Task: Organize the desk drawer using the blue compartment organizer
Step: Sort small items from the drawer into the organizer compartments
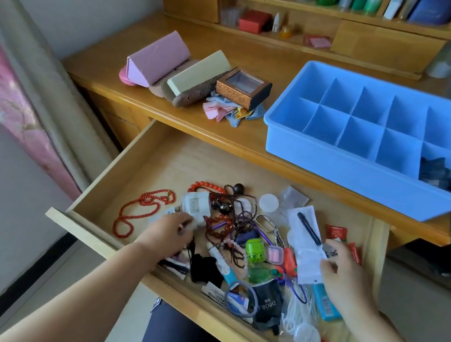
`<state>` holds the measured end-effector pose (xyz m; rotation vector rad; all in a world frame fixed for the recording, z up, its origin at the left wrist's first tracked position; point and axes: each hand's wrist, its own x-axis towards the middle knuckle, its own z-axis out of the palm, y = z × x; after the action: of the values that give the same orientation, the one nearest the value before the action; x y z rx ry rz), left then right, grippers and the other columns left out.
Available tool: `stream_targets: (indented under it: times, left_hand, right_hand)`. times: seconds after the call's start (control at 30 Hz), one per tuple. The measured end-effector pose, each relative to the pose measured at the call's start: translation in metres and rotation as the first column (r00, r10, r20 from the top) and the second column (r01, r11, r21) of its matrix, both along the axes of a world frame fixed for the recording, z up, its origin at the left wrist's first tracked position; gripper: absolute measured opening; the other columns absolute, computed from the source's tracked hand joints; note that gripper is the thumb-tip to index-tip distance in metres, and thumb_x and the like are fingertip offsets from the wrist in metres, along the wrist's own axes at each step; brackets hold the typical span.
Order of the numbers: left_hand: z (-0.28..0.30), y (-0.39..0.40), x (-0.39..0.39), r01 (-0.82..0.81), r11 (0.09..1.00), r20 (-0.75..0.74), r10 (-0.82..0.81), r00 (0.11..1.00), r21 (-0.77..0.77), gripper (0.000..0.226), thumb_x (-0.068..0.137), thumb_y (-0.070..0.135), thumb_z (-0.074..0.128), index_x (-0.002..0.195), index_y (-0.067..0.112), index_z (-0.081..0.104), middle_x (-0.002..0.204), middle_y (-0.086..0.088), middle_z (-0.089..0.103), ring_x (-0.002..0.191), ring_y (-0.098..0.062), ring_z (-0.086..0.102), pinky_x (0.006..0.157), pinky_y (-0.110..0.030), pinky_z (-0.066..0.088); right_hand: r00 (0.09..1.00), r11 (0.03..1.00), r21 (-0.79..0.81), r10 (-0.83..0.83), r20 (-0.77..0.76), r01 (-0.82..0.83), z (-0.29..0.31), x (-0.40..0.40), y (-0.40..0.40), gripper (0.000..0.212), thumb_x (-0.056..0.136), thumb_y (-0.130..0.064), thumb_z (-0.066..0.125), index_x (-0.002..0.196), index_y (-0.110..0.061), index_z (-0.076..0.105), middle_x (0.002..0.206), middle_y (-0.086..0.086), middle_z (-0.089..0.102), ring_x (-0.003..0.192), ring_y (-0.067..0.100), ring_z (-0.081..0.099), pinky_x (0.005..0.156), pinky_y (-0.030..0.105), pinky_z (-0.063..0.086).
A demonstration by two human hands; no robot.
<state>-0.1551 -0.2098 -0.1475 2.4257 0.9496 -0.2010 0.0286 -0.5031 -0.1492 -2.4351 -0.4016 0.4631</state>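
The blue compartment organizer (291, 138) stands on the desk top at the right, with dark packets (435, 173) in its near right compartment. Below it the wooden drawer (164, 159) is pulled out and holds a jumble of small things. My left hand (167, 234) reaches into the left part of the jumble, its fingers curled round a small white item beside a white jar (197, 205). My right hand (344, 275) pinches a clear plastic bag (309, 252) with a black pen in it, near the drawer's right side.
Red bead necklaces (139, 212), dark beads, a green case (255, 250), a black pouch (267, 303), a coiled white cord and red packets lie in the drawer. Glasses cases (158, 60), a brown box (242, 87) and cloths sit on the desk at the left. A shelf stands behind.
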Motion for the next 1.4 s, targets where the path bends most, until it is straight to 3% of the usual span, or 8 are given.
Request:
stream_targets:
  times: [0.2, 0.33, 0.43, 0.67, 0.93, 1.07, 1.23, 1.4]
  left_hand:
    - [0.015, 0.037, -0.008, -0.430, 0.602, 0.206, 0.710, 0.673, -0.673, 0.020, 0.093, -0.002, 0.047, 0.094, 0.004, 0.065, 0.086, -0.015, 0.073, 0.062, -0.021, 0.064, 0.062, -0.032, 0.056]
    - [0.010, 0.038, -0.008, -0.444, 0.853, 0.162, 0.496, 0.853, -0.272, 0.029, 0.089, 0.005, 0.048, 0.106, 0.020, 0.066, 0.097, 0.005, 0.067, 0.069, -0.018, 0.058, 0.074, -0.040, 0.055]
    - [0.001, 0.026, -0.001, -0.182, 0.981, 0.086, 0.187, 0.979, -0.066, 0.042, 0.090, 0.015, 0.052, 0.131, 0.027, 0.052, 0.139, -0.002, 0.048, 0.125, -0.028, 0.047, 0.101, -0.041, 0.039]
    - [-0.019, -0.024, 0.054, 0.470, 0.867, 0.002, -0.477, 0.879, 0.163, 0.057, 0.093, 0.042, 0.047, 0.144, 0.049, 0.023, 0.160, 0.009, -0.001, 0.147, -0.018, -0.004, 0.117, -0.048, 0.002]
    - [-0.017, -0.032, 0.067, 0.323, 0.886, -0.033, -0.331, 0.943, 0.334, 0.047, 0.092, 0.019, 0.048, 0.138, 0.026, 0.045, 0.155, -0.002, 0.026, 0.141, -0.025, 0.024, 0.111, -0.044, 0.027]
    - [-0.006, -0.063, 0.063, 0.469, 0.852, 0.376, -0.523, 0.765, 0.232, 0.051, 0.080, 0.042, 0.056, 0.129, 0.027, 0.054, 0.141, -0.006, 0.045, 0.130, -0.028, 0.041, 0.108, -0.050, 0.034]
    - [-0.017, -0.109, 0.072, 0.781, 0.596, -0.125, -0.774, 0.621, 0.189, 0.071, 0.078, 0.057, 0.059, 0.141, 0.042, 0.031, 0.156, 0.008, 0.015, 0.144, -0.014, 0.009, 0.117, -0.047, 0.000]
    - [0.003, -0.117, 0.092, 0.403, 0.879, 0.309, -0.469, 0.827, 0.255, 0.038, 0.086, 0.023, 0.063, 0.121, 0.012, 0.056, 0.128, -0.010, 0.052, 0.117, -0.028, 0.049, 0.107, -0.043, 0.035]
  right_hand:
    - [0.989, 0.981, -0.126, 0.142, -0.039, -0.146, 0.000, 0.009, -0.003, 0.047, 0.093, -0.024, 0.055, 0.139, -0.022, 0.043, 0.141, 0.001, 0.049, 0.128, 0.023, 0.046, 0.099, 0.033, 0.038]
    - [0.945, 0.874, -0.372, 0.327, -0.027, -0.313, -0.002, 0.006, 0.006, 0.061, 0.091, -0.039, 0.052, 0.146, -0.027, 0.030, 0.154, -0.003, 0.026, 0.139, 0.017, 0.029, 0.103, 0.030, 0.032]
    - [0.854, 0.784, -0.359, 0.513, -0.084, -0.506, -0.008, -0.015, 0.008, 0.061, 0.093, -0.044, 0.047, 0.148, -0.037, 0.021, 0.158, -0.009, 0.015, 0.142, 0.014, 0.022, 0.108, 0.032, 0.031]
    - [0.638, 0.587, -0.303, 0.764, -0.099, -0.750, -0.010, -0.033, -0.008, 0.054, 0.097, -0.032, 0.037, 0.146, -0.047, 0.019, 0.158, -0.018, -0.002, 0.145, 0.007, -0.003, 0.117, 0.036, -0.004]
    - [0.829, 0.881, -0.219, 0.471, 0.301, -0.421, 0.042, 0.026, -0.033, 0.025, 0.083, -0.001, 0.055, 0.094, -0.015, 0.072, 0.097, -0.001, 0.068, 0.094, 0.025, 0.062, 0.078, 0.034, 0.048]
    - [0.737, 0.702, -0.281, 0.675, -0.028, -0.654, 0.039, 0.019, -0.034, 0.026, 0.082, -0.014, 0.054, 0.092, -0.031, 0.072, 0.117, -0.011, 0.060, 0.112, 0.017, 0.056, 0.090, 0.029, 0.043]
    - [0.629, 0.474, -0.534, 0.763, -0.149, -0.700, 0.007, -0.007, -0.024, 0.058, 0.083, -0.050, 0.055, 0.137, -0.047, 0.035, 0.158, -0.005, 0.012, 0.140, 0.022, 0.022, 0.108, 0.044, 0.024]
    - [0.860, 0.784, -0.521, 0.482, 0.168, -0.338, 0.007, 0.008, -0.005, 0.032, 0.098, -0.042, 0.037, 0.095, -0.020, 0.060, 0.087, -0.004, 0.051, 0.087, 0.025, 0.061, 0.062, 0.030, 0.030]
